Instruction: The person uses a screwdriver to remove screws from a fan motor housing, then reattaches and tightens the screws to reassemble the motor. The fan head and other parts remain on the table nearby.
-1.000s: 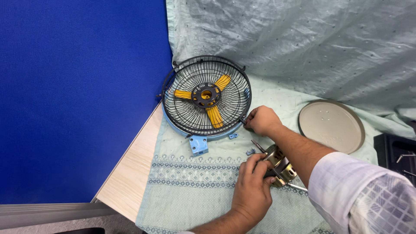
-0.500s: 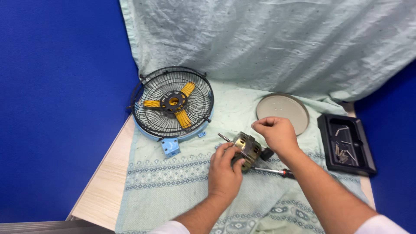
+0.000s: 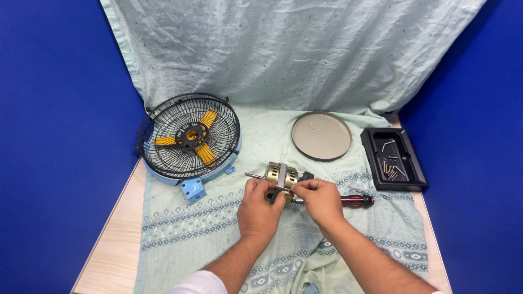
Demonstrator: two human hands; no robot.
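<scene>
Left hand [image 3: 260, 204] and right hand [image 3: 320, 199] both gripping brass fan motor [image 3: 280, 177], screwdriver [image 3: 354, 200] lying right, caged fan [image 3: 188, 139] far left

1. The place looked like a staged repair bench, not a home.
2. Plain blue backdrop [image 3: 54, 136] closed in both sides.
3. A pale cloth [image 3: 294, 49] hung behind and covered the wooden table [image 3: 114, 245].
4. Fan parts lay spread out: a cage [image 3: 190, 139], a motor [image 3: 280, 177], a round plate [image 3: 321, 136].
5. A black tray [image 3: 376, 163] held loose screws [image 3: 391, 170], and a screwdriver [image 3: 357, 200] lay near it.
</scene>
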